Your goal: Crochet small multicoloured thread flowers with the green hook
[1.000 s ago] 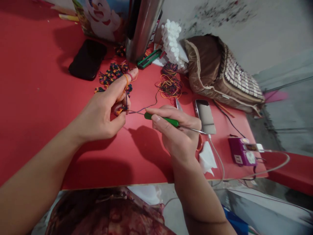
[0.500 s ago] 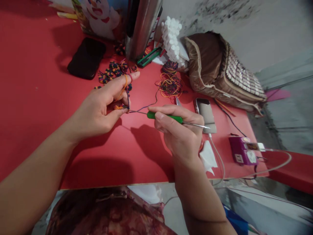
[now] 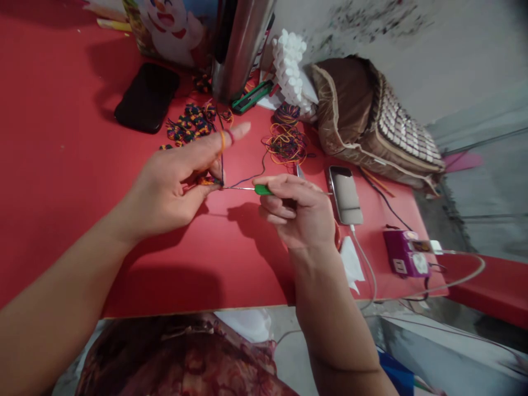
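Note:
My left hand [image 3: 169,184] pinches a small piece of multicoloured crochet work [image 3: 208,180] between thumb and fingers. Yarn wraps round its raised index finger, and a dark strand runs down to the piece. My right hand [image 3: 299,209] is closed round the green handle of a crochet hook [image 3: 263,190]. The hook's thin metal shaft points left, its tip at the crochet piece by my left thumb. A loose strand leads from there to a tangled heap of multicoloured yarn [image 3: 286,146]. Behind my left hand lies more knotted crochet work [image 3: 192,122], partly covered by the fingers.
A black phone [image 3: 146,99] lies at the left, and a steel flask [image 3: 243,52] stands at the back beside a green box cutter [image 3: 251,97]. To the right are a brown cushion [image 3: 350,104], a charging phone [image 3: 346,195], white tissue [image 3: 351,264] and a purple power adapter [image 3: 406,253].
My right hand has rolled over, hiding most of the green handle and the hook's rear end. My left hand has shifted slightly right, its index finger reaching further out.

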Available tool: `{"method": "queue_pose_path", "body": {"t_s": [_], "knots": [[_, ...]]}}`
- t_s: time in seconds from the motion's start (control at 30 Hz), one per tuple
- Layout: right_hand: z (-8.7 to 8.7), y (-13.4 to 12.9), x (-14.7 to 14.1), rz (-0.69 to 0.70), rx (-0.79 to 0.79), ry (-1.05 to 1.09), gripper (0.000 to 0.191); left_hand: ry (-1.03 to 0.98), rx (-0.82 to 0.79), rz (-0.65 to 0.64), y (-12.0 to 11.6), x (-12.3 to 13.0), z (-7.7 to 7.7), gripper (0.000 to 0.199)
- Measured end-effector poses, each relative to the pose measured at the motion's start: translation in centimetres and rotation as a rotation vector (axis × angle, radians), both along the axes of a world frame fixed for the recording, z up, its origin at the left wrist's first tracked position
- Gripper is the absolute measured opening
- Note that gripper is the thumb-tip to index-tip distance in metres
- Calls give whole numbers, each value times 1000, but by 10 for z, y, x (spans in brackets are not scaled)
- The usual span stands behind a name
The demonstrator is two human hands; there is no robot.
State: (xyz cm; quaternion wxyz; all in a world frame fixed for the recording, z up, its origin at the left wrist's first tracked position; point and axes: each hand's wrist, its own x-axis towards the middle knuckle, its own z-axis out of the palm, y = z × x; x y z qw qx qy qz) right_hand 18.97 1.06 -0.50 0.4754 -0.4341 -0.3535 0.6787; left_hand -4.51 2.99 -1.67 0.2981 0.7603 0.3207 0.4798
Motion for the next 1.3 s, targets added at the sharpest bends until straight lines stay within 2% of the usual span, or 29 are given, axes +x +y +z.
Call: {"method": "queue_pose_path", "body": {"t_s": [0.07,0.1,0.17,0.33,0.47,0.6,0.7,0.83,0.97,1.07,1.3], "knots": [[-1,2,2,56,-21,29,7,-132,-237,-76,1,0,0,70],[0,2,3,71,-23,33,8,-197,-304,-146,2,0,1,72],[2,0,2,76,-14,33,9,-262,-451,-202,2,0,4,74],[9,-5,-2,64,42,50,8,-392,-689,-193,-3,0,13,71],[7,-3,-2,120,21,110,10,-453,-737,-240,-4,2,11,72],[3,-4,-8,141,59,179,9,-528,-783,-269,-1,5,0,70],[-1,-9,-16,82,118,197,10,-628,-788,-262,-1,10,-10,70],[-5,-14,-22,-16,210,149,9,-691,-760,-163,-3,16,-17,72],[-7,-14,-23,6,262,184,9,-717,-817,-199,-7,18,-13,66],[-7,-11,-22,83,204,267,10,-700,-850,-254,-10,16,-6,58],[-10,-5,-22,185,22,417,10,-677,-819,-132,-8,14,-1,56]]}}
